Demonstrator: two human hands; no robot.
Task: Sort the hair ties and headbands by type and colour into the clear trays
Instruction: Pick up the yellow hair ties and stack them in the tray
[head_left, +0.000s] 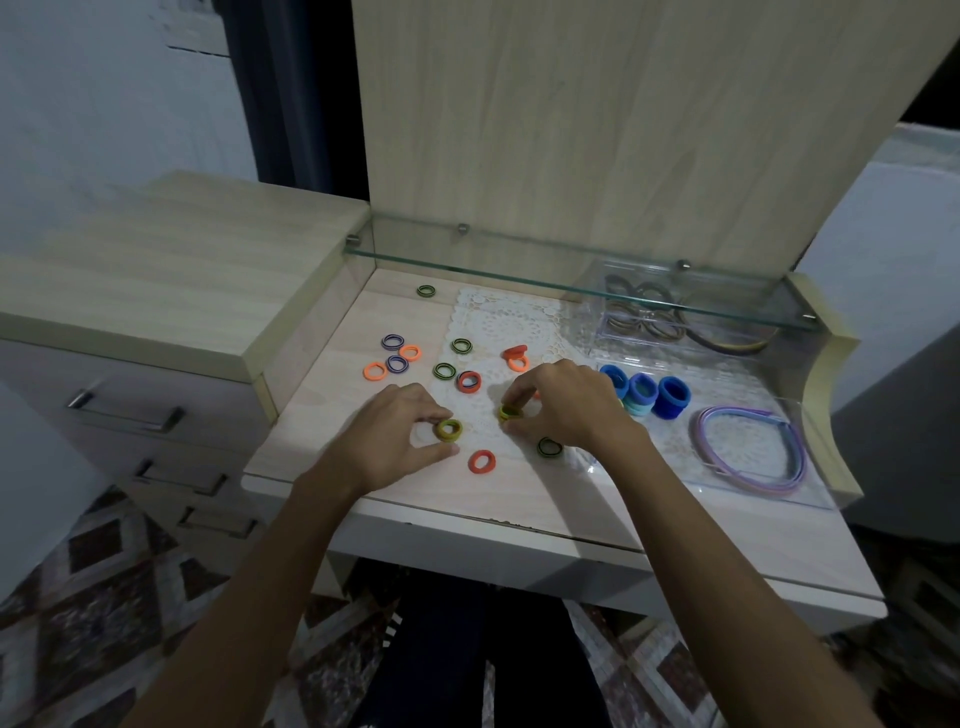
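while the worktop carries everything, the order of the sort already shows on it: a near clear tray at the right holds the headbands, lilac and blue hoops lying flat because they are too long to stack, and behind them short stacks of blue hair ties stand on end, which keeps one colour together. a far clear tray sits partly under the glass shelf and holds darker bands and ties, hard to make out through the glass. a white lace mat lies under the middle of the spread.

loose ties are scattered to the left and centre, near but mostly apart: orange ties, purple striped ties and green striped ties, one green one off alone near the back wall.

the left hand pinches an olive tie between thumb and fingertips, low over the worktop. the right hand has its fingers curled round a second olive tie, on the mat. judging by this, both hands are gathering the olive colour into one set before it goes to a tray.

no brand, label or writing can be read anywhere.
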